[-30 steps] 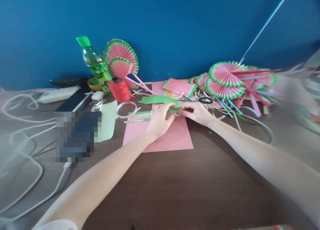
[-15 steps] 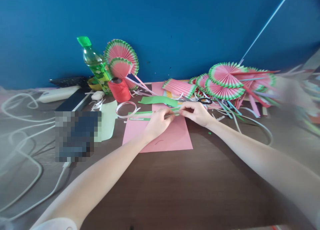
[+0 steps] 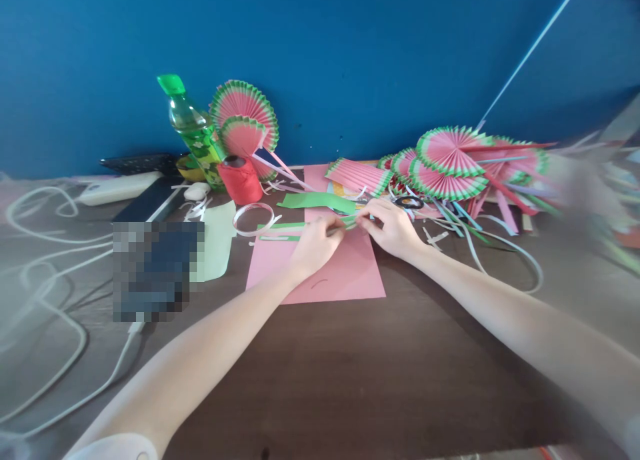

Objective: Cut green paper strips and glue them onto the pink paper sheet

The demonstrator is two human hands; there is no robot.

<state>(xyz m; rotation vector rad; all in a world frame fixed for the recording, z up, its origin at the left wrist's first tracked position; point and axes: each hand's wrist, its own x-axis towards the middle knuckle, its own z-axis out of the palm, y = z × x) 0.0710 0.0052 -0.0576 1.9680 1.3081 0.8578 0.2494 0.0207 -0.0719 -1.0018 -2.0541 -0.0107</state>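
A sheet of pink paper (image 3: 345,280) lies on the table with a short dark curved mark on it. Along its far edge run narrow green paper strips (image 3: 270,238), one bearing a white band. My left hand (image 3: 316,245) rests over the sheet, thumb and fingers closed on a green strip. Close by on the right, my right hand (image 3: 393,227) pinches the same strip near the sheet's far right corner. Part of the strip is covered by my fingers. Just beyond lies a wider green paper piece (image 3: 317,201).
Left of the sheet are a tape roll (image 3: 253,220), a red spool (image 3: 241,180), a green bottle (image 3: 193,137), pale green paper (image 3: 219,240) and cables (image 3: 83,327). Pink-and-green pleated fans (image 3: 450,155), scissors (image 3: 409,202) and paper scraps lie along the blue wall (image 3: 320,67).
My right hand has shifted slightly toward me, and its fingers have changed position at the strip. My left hand stays almost in place. A tiny green scrap beside my right forearm is no longer visible.
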